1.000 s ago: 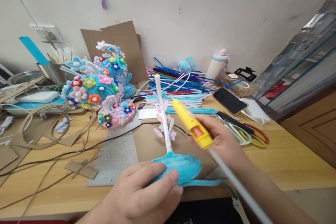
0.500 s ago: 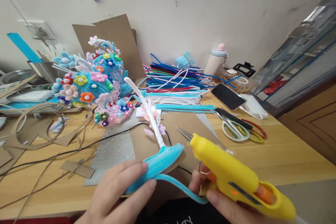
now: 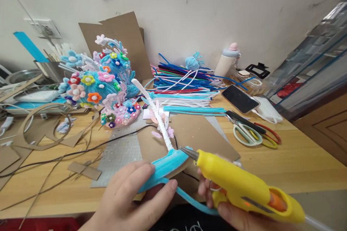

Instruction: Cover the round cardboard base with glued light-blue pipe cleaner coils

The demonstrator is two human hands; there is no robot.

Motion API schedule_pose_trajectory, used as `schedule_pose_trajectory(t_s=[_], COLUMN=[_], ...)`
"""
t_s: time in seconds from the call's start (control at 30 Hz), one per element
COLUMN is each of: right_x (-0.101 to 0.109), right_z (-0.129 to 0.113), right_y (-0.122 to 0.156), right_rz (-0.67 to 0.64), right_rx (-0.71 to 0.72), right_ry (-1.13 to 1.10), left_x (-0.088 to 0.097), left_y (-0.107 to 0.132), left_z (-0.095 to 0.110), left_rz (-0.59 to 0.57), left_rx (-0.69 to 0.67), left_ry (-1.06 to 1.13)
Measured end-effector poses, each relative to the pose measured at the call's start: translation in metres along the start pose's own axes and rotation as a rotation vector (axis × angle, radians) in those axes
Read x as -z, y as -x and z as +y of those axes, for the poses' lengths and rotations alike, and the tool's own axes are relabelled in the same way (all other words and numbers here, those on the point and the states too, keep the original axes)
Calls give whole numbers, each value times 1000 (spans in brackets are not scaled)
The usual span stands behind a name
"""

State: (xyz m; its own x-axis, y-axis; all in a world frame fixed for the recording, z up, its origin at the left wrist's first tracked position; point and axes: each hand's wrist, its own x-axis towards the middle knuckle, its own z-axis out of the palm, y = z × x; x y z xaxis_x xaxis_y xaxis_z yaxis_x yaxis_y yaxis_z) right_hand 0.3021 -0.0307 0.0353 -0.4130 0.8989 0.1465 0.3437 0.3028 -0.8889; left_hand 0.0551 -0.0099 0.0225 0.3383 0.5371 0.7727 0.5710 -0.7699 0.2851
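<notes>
My left hand (image 3: 132,195) grips a curved cardboard piece covered in light-blue pipe cleaners (image 3: 169,164), fingers on top and thumb along the near edge. A white wrapped stem (image 3: 164,130) rises from that piece. From under my left thumb a loose blue pipe cleaner (image 3: 193,202) runs toward my right hand (image 3: 233,213), which is closed around a yellow hot glue gun (image 3: 235,177). The gun's metal nozzle points left, at the right end of the blue piece; whether it touches cannot be made out. The trigger fingers are partly hidden behind the gun.
Decorated blue flower models (image 3: 100,86) stand at the back left. Bundled pipe cleaners (image 3: 184,79) lie along the wall. Scissors (image 3: 248,133), a phone (image 3: 240,99) and a bottle (image 3: 227,59) are at the right. Cardboard scraps (image 3: 84,169) and a black cord (image 3: 89,148) lie at left.
The glue gun's nozzle has moved left and down, closer to the blue piece's right end. My left thumb has shifted right along the loose pipe cleaner. The view has shifted slightly.
</notes>
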Motion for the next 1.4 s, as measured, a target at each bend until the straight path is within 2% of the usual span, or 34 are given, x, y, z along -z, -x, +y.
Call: schedule_pose_trajectory(t_s=[0.1, 0.23, 0.5, 0.6, 0.73, 1.07, 1.4], right_x=[10, 19, 21, 21, 21, 17, 18], right_z=[-1, 3, -8, -10, -8, -9, -7], right_y=[-2, 0, -7, -7, -5, -8, -2], right_rz=[-6, -44, -92, -115, -143, -26, 72], right_rx=[-8, -25, -27, -44, -64, 95, 142], right_ry=[-39, -22, 92, 123, 145, 299, 378], left_x=[-1, 2, 3, 4, 3, 0, 2], left_y=[3, -2, -11, -13, -12, -6, -15], left_z=[-1, 1, 9, 10, 10, 7, 8], left_rz=[-7, -18, -21, -63, -25, -25, -45], left_rx=[48, 46, 72, 36, 35, 44, 27], left_ry=[31, 39, -11, -30, -42, -21, -28])
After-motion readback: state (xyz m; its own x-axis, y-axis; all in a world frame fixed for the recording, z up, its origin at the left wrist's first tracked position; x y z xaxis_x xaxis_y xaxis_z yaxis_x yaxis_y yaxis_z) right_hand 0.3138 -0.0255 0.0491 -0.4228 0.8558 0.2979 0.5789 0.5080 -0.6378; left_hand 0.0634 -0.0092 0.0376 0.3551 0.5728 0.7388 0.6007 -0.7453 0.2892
